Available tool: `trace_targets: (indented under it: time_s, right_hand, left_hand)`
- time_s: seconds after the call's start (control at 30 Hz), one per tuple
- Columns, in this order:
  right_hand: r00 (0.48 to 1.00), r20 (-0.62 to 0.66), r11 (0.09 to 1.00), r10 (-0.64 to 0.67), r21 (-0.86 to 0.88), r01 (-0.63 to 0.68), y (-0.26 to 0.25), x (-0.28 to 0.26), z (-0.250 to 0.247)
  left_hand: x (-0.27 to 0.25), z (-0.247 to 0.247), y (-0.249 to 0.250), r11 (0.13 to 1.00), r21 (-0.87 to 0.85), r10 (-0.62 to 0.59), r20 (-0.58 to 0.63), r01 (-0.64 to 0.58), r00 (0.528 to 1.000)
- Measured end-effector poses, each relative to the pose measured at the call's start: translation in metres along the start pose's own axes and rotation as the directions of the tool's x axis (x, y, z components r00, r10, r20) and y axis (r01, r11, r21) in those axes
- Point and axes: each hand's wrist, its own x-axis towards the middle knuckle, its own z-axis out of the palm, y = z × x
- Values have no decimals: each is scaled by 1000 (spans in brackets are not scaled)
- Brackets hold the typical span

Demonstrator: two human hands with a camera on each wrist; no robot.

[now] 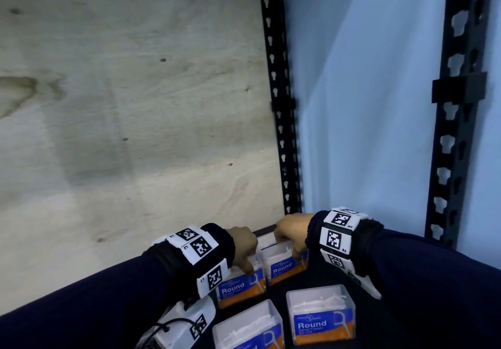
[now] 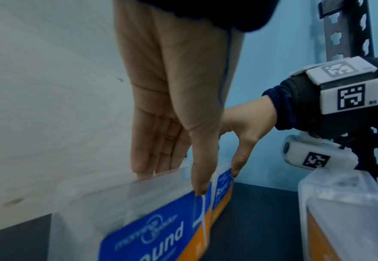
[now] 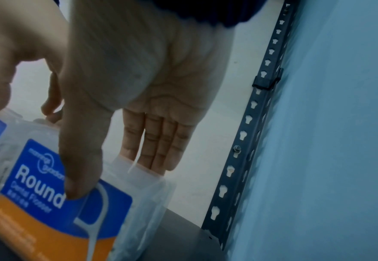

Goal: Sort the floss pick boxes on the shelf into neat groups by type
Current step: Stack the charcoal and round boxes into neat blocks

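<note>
Several clear floss pick boxes with blue-and-orange "Round" labels stand on the dark shelf [image 1: 322, 275]. My left hand [image 1: 248, 263] pinches the back-left box [image 1: 238, 290], thumb on its label and fingers behind its rear wall. In the left wrist view the same hand [image 2: 172, 181] holds that box [image 2: 152, 229]. My right hand [image 1: 288, 248] grips the neighbouring box [image 1: 283, 268] the same way. The right wrist view shows this hand [image 3: 116, 180] with its thumb on the label of the box [image 3: 56, 208]. The two held boxes sit side by side, nearly touching.
Two more Round boxes stand nearer me, one at the front right [image 1: 321, 317] and one at the front middle [image 1: 249, 329]. A sliver of another box [image 1: 267, 240] shows behind the held pair. A pale wooden board [image 1: 122, 104] backs the shelf; black slotted uprights [image 1: 282, 131] stand at the right.
</note>
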Motion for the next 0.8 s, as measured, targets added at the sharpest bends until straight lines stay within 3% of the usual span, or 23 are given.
trace_targets:
  time_s: [0.1,0.2,0.47,0.8]
  right_hand:
    - [1000,-29,1000,-3,25,4,3,3,-1]
    - [998,-57,999,-16,32,18,5,5,-5]
    - [995,97,1000,10,12,-11,7,23,-2]
    - [998,61,996,-17,89,11,12,24,3]
  left_hand:
    - [-4,-1,-4,997,-67,-41,-52,37,998]
    - [-8,-1,-10,993,-84,-85,-9,84,996]
    - [1,14,-13,984,-50,-163,125,170,979]
    - [1,18,-14,975,-76,-200,118,209,973]
